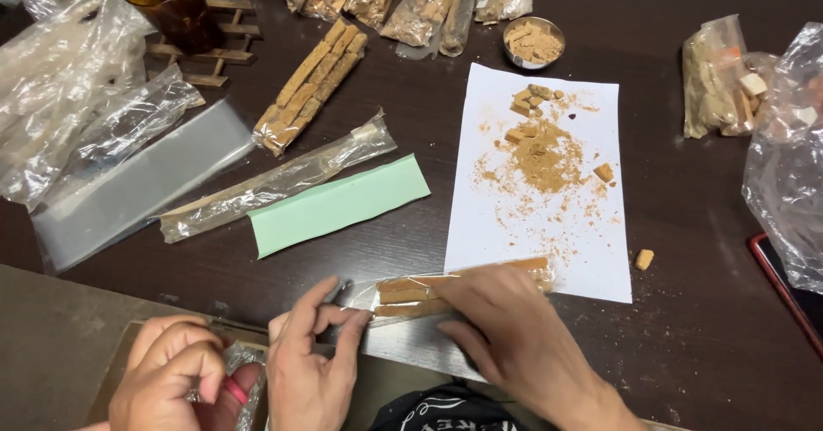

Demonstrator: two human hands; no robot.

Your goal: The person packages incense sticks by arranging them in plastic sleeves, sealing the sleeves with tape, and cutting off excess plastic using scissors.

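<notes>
Both hands are low down near the body. The left hand (313, 358) is palm-down with the wrist bent a bit, fingers (319, 298) loosely spread and reaching forward, thumb (347, 345) angled off to the right with its tip pointing toward the other hand. The right hand (506, 328) comes in from the lower right, back of the hand up, fingers stretched out flat and close together, pointing left toward the left hand's fingertips. Its wrist and forearm run off toward the bottom edge. The two hands sit close but aren't touching.
</notes>
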